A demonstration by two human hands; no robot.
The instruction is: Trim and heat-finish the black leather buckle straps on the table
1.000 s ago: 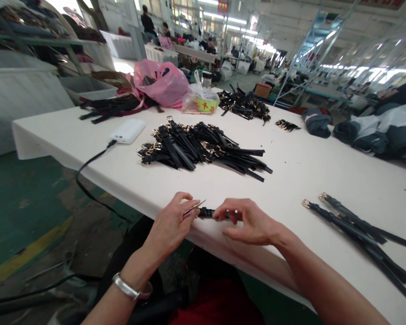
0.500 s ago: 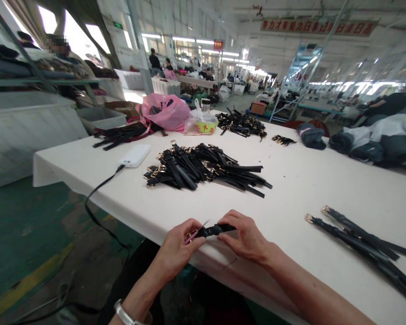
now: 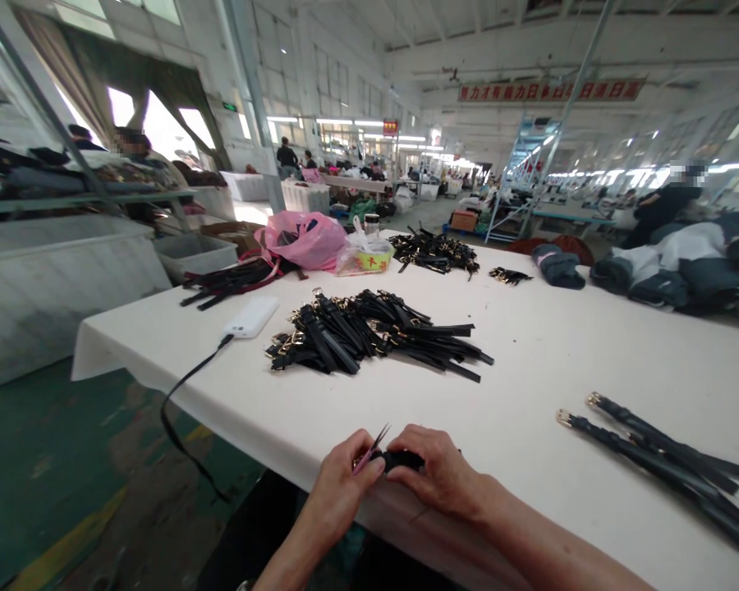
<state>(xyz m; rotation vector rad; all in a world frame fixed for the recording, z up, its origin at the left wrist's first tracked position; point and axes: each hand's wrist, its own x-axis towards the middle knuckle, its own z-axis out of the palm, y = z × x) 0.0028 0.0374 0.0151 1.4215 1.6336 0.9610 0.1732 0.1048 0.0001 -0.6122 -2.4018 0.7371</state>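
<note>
Close to the table's front edge, my left hand pinches one end of a black strap and also holds small pink-handled thread snips, blades pointing up. My right hand is closed around the same strap, its thumb and fingers almost touching the left hand's. Much of the strap is hidden by the fingers. Beyond my hands lies a heap of black straps with gold buckles. Off to the right, several longer buckled straps lie side by side.
A white power bank with a black cable hanging over the edge lies at left. Behind are a pink bag, a clear plastic bag, another strap heap and dark cloth rolls. Co-workers appear far off.
Both hands have come closer together on the strap, and the snips now point more upright. The camera view has tilted up, so the table sits lower.
</note>
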